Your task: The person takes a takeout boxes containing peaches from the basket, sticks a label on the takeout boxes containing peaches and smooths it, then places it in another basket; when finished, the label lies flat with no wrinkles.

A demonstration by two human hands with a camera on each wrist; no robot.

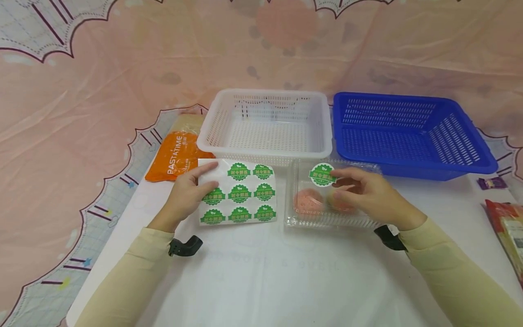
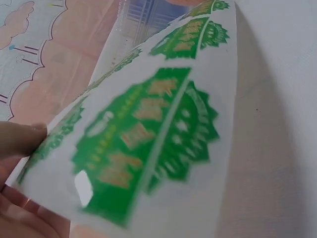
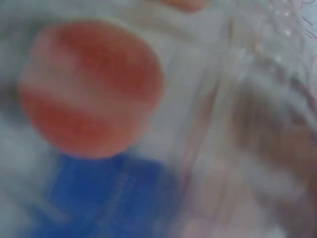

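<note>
At the sheet's left edge, my left hand [image 1: 181, 197] pinches a white sheet of green round stickers [image 1: 239, 194] between thumb and fingers. The left wrist view shows the sheet [image 2: 208, 213] bending, with the thumb [image 2: 22, 140] on its face. My right hand [image 1: 373, 195] pinches one round green-and-white sticker [image 1: 322, 175] by its right side, over a clear plastic box [image 1: 291, 200]. Through the box lid, pinkish round items [image 1: 309, 202] are visible. Whether the sticker touches the lid, I cannot tell. The right wrist view is blurred, with a red-orange round item [image 3: 91, 89] in it.
Behind the box and sheet stand a white basket [image 1: 265, 152] and a blue basket [image 1: 412, 168]. An orange pasta bag [image 1: 175, 154] lies at the left. On the right are a small purple packet [image 1: 492, 183] and a red-and-yellow package [image 1: 506, 227].
</note>
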